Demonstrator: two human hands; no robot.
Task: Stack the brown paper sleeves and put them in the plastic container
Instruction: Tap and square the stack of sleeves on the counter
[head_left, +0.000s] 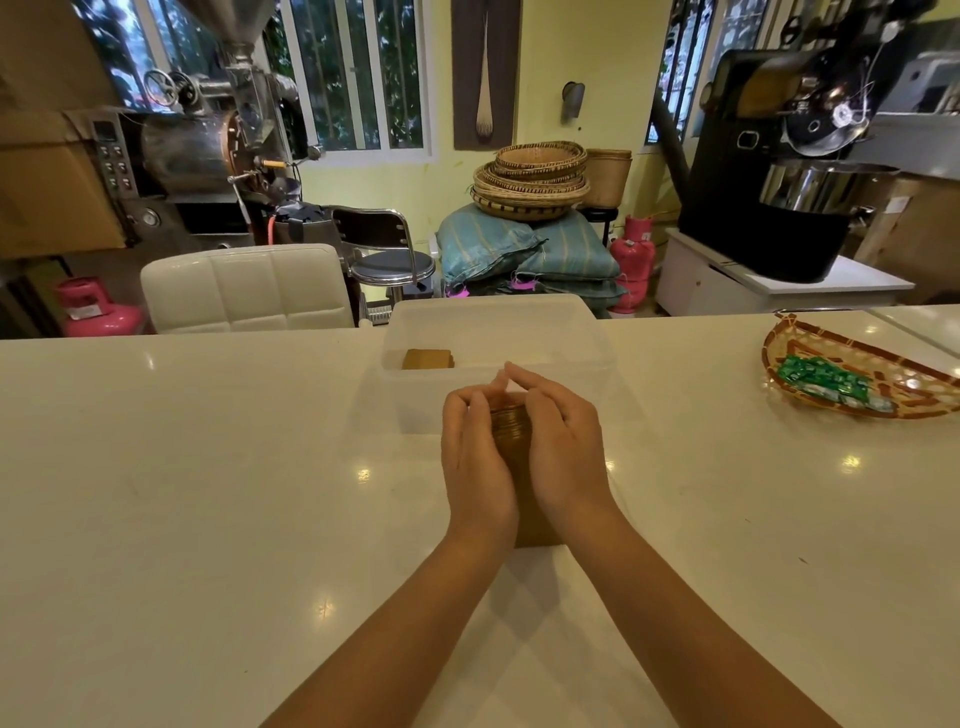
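A stack of brown paper sleeves (511, 431) stands on edge on the white counter, pressed between both palms. My left hand (475, 457) grips its left side and my right hand (563, 452) its right side, fingertips meeting over the top. Only the stack's near top edge and a bit of its base show between the hands. Just behind the hands sits the translucent plastic container (592, 338), with a few brown sleeves (427, 359) lying flat in its left part.
A woven tray (810, 343) with green packets (823, 382) sits at the counter's right. Beyond the counter's far edge are a white chair (244, 288), a stool, sacks with baskets, pink gas cylinders and two roasting machines.
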